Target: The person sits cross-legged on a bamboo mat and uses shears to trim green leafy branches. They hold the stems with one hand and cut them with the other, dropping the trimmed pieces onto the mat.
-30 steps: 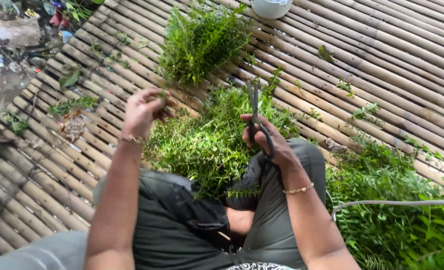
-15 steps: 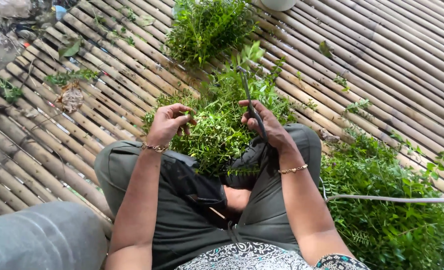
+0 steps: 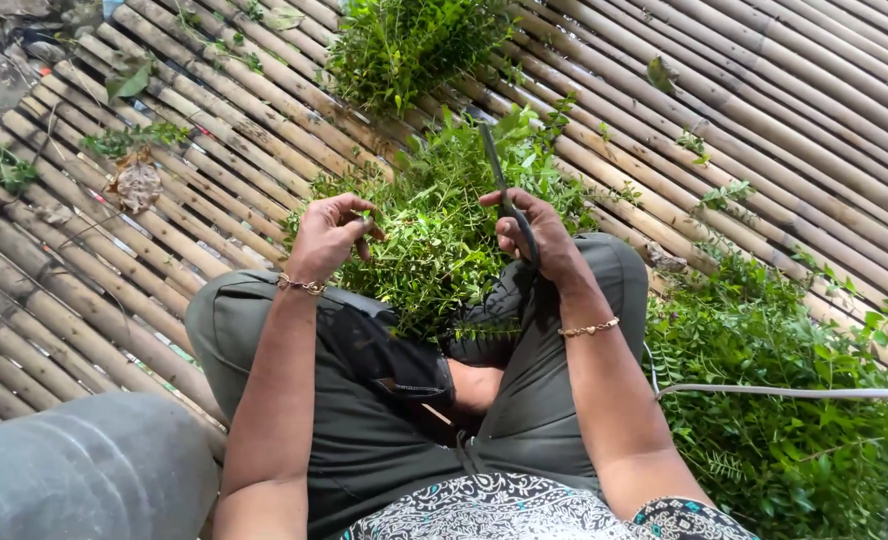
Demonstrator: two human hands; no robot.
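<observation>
- We sit cross-legged on a bamboo slat floor (image 3: 744, 90), with a heap of green leafy sprigs (image 3: 434, 240) piled between our knees and spilling forward.
- Our left hand (image 3: 326, 235) hovers at the left edge of that heap, fingers curled in and pinching a small green sprig tip (image 3: 366, 216) between thumb and fingertips.
- Our right hand (image 3: 534, 235) wraps closed around the handles of dark scissors (image 3: 504, 195); the blades look pressed together and point away from us over the heap.
- A second bunch of greens (image 3: 404, 45) lies farther ahead on the slats, apart from the heap.
- A larger mass of leafy branches (image 3: 784, 400) rests just beside our right leg, with a pale thin cord (image 3: 794, 392) running across it.
- A dry brown leaf (image 3: 137, 183) lies on the floor well to the left.
- Both wrists carry thin bracelets.
</observation>
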